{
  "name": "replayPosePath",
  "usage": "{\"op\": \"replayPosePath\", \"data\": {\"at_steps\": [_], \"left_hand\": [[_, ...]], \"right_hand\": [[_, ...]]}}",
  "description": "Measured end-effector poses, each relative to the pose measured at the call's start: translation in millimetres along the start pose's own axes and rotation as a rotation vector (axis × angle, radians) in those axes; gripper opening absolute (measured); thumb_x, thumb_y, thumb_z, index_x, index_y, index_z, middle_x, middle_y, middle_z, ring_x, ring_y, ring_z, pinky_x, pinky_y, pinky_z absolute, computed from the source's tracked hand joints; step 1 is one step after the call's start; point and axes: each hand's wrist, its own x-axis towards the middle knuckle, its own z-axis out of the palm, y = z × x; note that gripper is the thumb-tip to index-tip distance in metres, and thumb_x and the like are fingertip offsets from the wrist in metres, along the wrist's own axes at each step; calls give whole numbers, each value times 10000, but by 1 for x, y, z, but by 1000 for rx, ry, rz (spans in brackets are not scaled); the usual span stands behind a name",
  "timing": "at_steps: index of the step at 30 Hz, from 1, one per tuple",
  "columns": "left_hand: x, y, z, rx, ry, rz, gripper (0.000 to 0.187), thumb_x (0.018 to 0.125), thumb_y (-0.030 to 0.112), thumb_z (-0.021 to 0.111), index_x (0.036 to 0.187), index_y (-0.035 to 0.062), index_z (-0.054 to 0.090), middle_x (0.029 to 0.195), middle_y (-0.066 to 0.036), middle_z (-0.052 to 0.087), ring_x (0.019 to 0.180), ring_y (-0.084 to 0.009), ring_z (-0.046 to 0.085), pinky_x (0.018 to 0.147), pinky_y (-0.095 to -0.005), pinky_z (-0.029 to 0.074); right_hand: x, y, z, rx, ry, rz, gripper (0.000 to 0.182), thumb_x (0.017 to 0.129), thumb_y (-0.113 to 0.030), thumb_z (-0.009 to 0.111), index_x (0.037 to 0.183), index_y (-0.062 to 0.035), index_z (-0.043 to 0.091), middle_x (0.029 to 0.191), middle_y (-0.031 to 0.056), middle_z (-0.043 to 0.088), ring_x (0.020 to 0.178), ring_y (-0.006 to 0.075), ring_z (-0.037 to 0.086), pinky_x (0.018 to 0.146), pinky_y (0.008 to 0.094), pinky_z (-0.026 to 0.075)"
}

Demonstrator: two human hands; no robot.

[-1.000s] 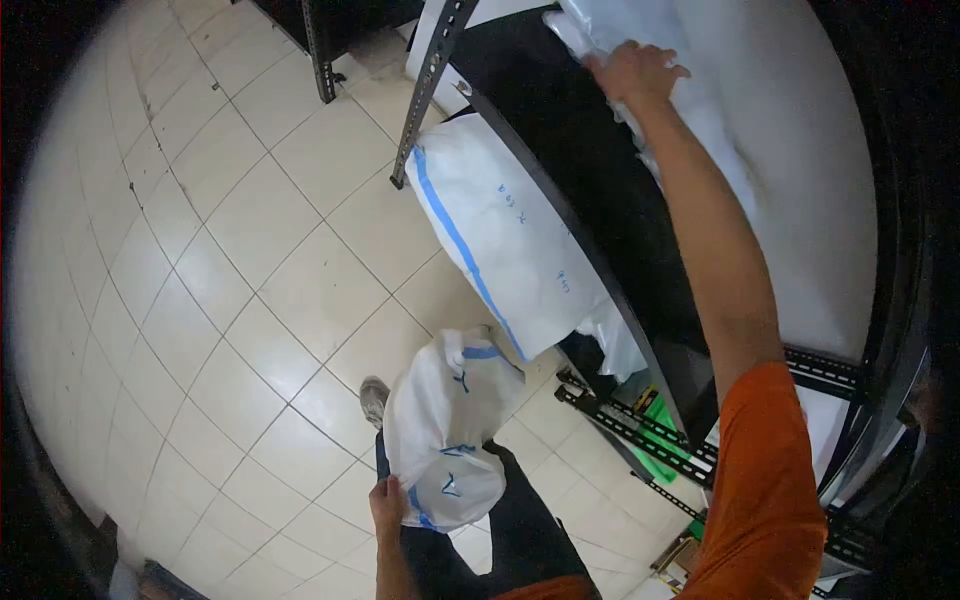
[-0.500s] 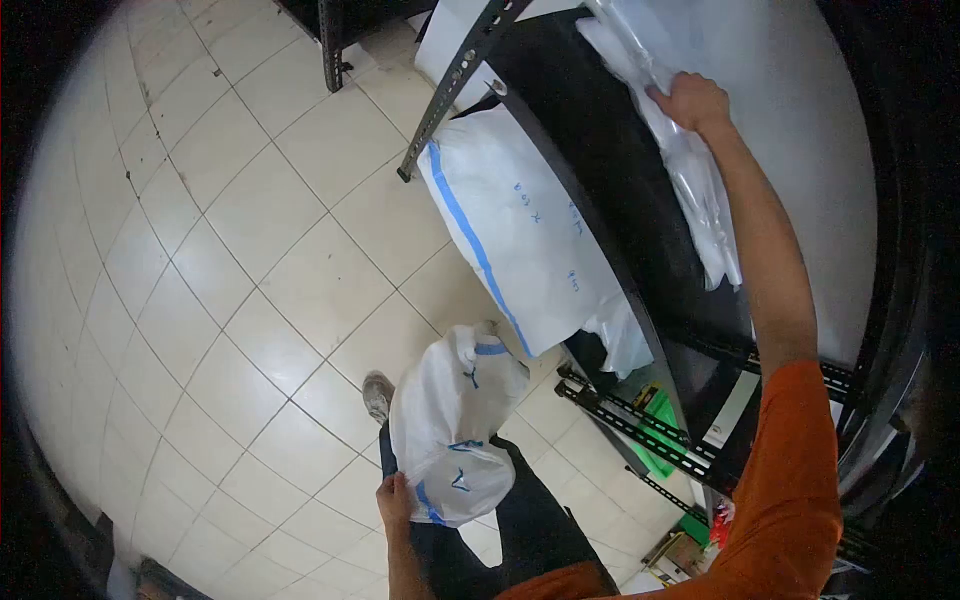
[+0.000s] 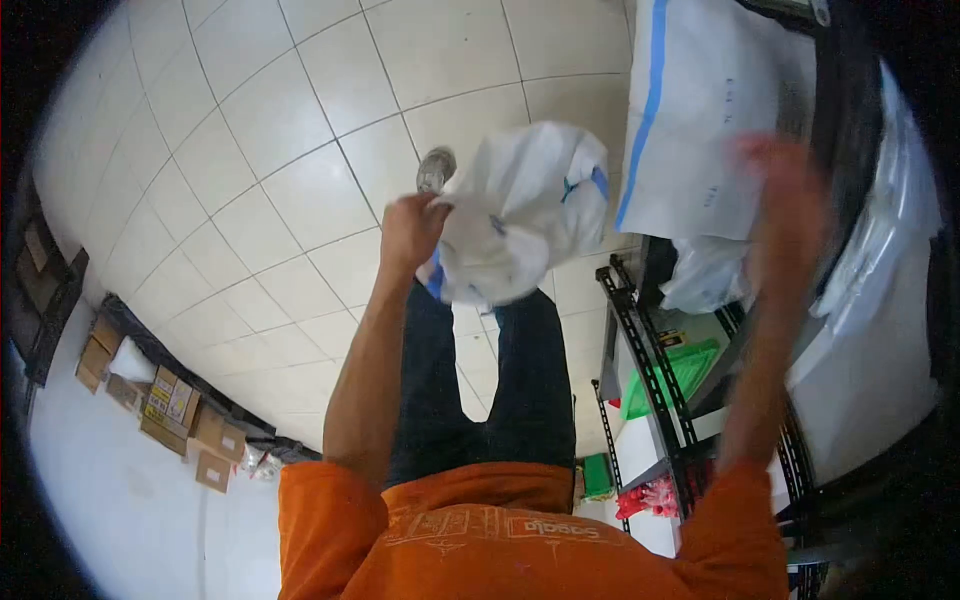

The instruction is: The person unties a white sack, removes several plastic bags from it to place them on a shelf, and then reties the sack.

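An orange shirt [image 3: 480,565] and dark blue trousers [image 3: 430,380] lay nearest the camera. Beyond them, the left hand [image 3: 410,238] gripped the left edge of a crumpled white fabric sack with blue markings [image 3: 555,215], its fingers closed; the sack hung in front of the trousers. Good control probably depended on a firm pinch, since soft cloth tends to fold away from a one-sided hold; a second grip opposite would have spread it evenly. The right hand [image 3: 790,205], blurred, stood apart from this sack, before a larger blue-striped white sack [image 3: 690,110]; its finger state could not be told. Pale square floor tiles [image 3: 290,190] and brown cardboard boxes [image 3: 172,405] lay farther off.
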Motion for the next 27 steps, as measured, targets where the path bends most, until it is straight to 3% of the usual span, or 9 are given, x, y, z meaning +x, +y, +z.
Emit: {"op": "replayPosePath", "data": {"at_steps": [3,4,6,8,13,16,20,22,27], "left_hand": [[19,27,9,31,42,119,245,797,250,654,906,36,701,809,-207,654,771,-381,638,693,-417,517],[19,33,13,24,28,132,235,796,245,653,911,46,703,796,-204,654,764,-379,639,685,-421,518],[23,39,16,131,19,104,232,794,236,655,932,56,701,785,-198,655,757,-375,640,676,-418,519],[20,45,15,221,8,123,235,797,236,649,945,60,698,771,-198,655,737,-378,638,662,-414,521],[-4,49,50,102,-34,159,201,814,133,628,955,-5,669,823,-237,646,746,-359,658,664,-382,513],[-30,48,72,0,-72,65,211,826,100,606,983,-36,643,795,-248,642,727,-324,673,650,-377,506],[-38,34,90,-76,-69,3,165,819,90,608,944,-1,666,756,-241,628,705,-376,648,596,-355,486],[-38,30,93,0,-29,-53,247,857,174,572,943,-42,654,744,-217,642,689,-281,659,624,-352,488],[-37,17,108,-35,-38,-58,250,835,163,609,964,-47,652,805,-266,633,775,-368,658,635,-372,503]], "right_hand": [[-84,-33,169,765,-855,217,303,925,-234,502,989,41,612,901,125,653,921,213,617,861,314,448],[-101,-19,234,669,-784,154,223,895,-141,487,916,6,653,831,158,670,807,301,641,771,383,488],[-108,25,314,-30,-959,-146,193,875,-144,517,937,2,627,896,175,667,872,309,638,824,400,471],[-124,84,360,-267,-1023,-120,195,871,-147,522,957,-2,620,913,176,662,884,309,634,833,401,467],[-181,139,383,-257,-889,-35,217,859,-153,532,1008,-13,603,954,180,649,913,310,625,858,404,456],[-170,153,417,-256,-790,-4,239,851,-156,539,1039,-19,592,979,182,642,931,310,620,872,406,450],[-151,170,436,-265,-749,18,275,842,-161,547,1080,-28,578,1012,186,632,955,311,613,892,408,441],[-172,170,423,-261,-759,12,296,837,-164,551,1101,-32,572,1029,187,627,967,312,609,901,409,437],[-234,167,350,-408,-942,-47,351,825,-170,562,1152,-43,554,1070,191,615,996,313,600,926,412,426]]}}
